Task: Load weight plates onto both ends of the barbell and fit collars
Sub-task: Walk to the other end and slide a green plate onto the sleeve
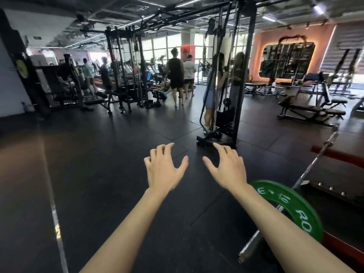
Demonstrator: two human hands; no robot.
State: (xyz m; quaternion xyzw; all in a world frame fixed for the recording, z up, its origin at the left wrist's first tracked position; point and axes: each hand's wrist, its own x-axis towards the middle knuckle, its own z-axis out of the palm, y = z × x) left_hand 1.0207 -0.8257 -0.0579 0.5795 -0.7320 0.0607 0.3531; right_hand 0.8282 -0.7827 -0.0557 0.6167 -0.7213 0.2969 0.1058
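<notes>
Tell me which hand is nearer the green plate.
Right. The right hand hovers just up and left of the green plate, its forearm passing beside it; the left hand is farther left.

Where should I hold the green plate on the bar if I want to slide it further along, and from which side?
Grip the green plate by its rim, one hand at each side, coming from the near sleeve end. It stands upright on the barbell, so its rim is free, and both hands are empty.
</notes>
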